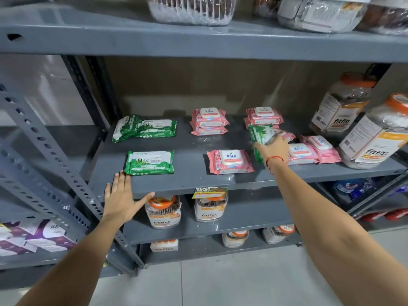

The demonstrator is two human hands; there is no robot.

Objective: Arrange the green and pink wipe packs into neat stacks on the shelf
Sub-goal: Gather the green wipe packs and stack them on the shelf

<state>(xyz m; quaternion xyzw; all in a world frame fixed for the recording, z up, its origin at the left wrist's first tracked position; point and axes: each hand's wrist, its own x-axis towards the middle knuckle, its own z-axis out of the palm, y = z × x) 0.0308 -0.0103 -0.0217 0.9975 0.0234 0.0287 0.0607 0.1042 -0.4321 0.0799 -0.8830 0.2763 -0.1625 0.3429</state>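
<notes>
While my right hand (272, 149) closes its grip on a stray green pack (259, 138) among the pink packs (309, 151), my open left hand (120, 199) rests on the shelf (189, 180) edge; next, I judge, carry it to the green pile (145, 129).

I am seeing a flat green pack (149, 162) lying near the front left of the grey shelf (189, 151), with two more green packs (143, 129) overlapping behind it, one tilted. A green pack (258, 138) is standing on edge in my right hand (273, 149). Pink packs are sitting in two short stacks at the back (209, 121) (263, 117), one lying alone in front (229, 161), and others lying jumbled at the right (313, 151).
</notes>
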